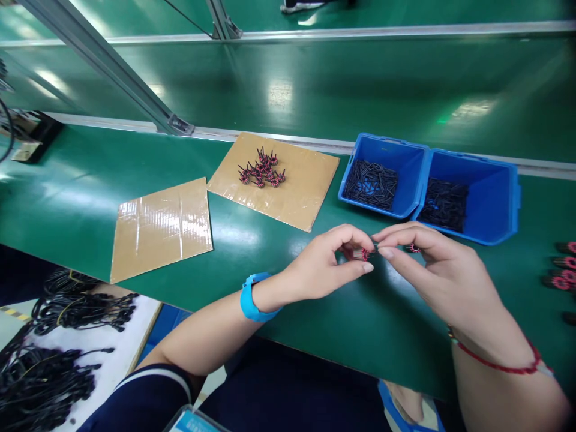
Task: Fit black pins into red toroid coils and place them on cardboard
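My left hand [330, 264], with a blue band on its wrist, is closed on a small red-and-black coil [365, 254] above the green table. Thumb and fingertips of my right hand [432, 264] are pinched together at the coil's right side, on a small dark piece [376, 246] mostly hidden by the fingers. Another red-ringed coil [413, 248] shows behind my right fingers. Several coils with black-sleeved leads [263, 170] stand in a cluster on a cardboard sheet [297, 207]. Short black tubes [371, 183] lie in the left blue bin [391, 147].
Beside it, the right blue bin [492, 204] holds more black pieces [444, 204]. A second cardboard sheet [162, 231] lies left on the green table [252, 258]. More coils [562, 279] sit at the right edge. Black cable bundles [49, 378] lie lower left. A metal post [108, 69] rises behind.
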Available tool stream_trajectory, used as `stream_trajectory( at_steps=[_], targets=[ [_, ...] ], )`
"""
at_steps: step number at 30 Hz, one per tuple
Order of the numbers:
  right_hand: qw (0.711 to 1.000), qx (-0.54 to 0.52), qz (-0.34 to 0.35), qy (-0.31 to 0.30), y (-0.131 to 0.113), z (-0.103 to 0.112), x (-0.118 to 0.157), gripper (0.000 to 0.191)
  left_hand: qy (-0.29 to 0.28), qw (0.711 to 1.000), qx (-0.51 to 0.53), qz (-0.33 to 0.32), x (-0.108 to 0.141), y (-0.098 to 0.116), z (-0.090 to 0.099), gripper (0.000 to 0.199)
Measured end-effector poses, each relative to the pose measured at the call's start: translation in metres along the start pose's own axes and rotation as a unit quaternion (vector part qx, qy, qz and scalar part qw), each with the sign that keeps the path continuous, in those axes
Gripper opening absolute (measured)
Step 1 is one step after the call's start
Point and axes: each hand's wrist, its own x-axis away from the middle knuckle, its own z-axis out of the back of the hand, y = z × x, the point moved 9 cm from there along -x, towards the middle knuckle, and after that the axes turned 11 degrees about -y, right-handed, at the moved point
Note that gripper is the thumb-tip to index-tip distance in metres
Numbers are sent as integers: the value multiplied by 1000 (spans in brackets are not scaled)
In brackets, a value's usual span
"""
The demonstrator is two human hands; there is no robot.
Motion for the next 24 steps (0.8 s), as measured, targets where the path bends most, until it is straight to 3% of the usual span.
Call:
stream_trajectory(
  at_steps=[4,13,24],
  targets=[
    [999,31,-11,1,0,-1,0,10,7,1000,-8,-3,1,1,0,16],
    [998,-11,8,55,5,4,2,11,35,999,33,6,2,-5,5,20],
    [999,-1,2,42,1,-9,0,3,32,999,37,11,2,-4,2,18]
  ],
)
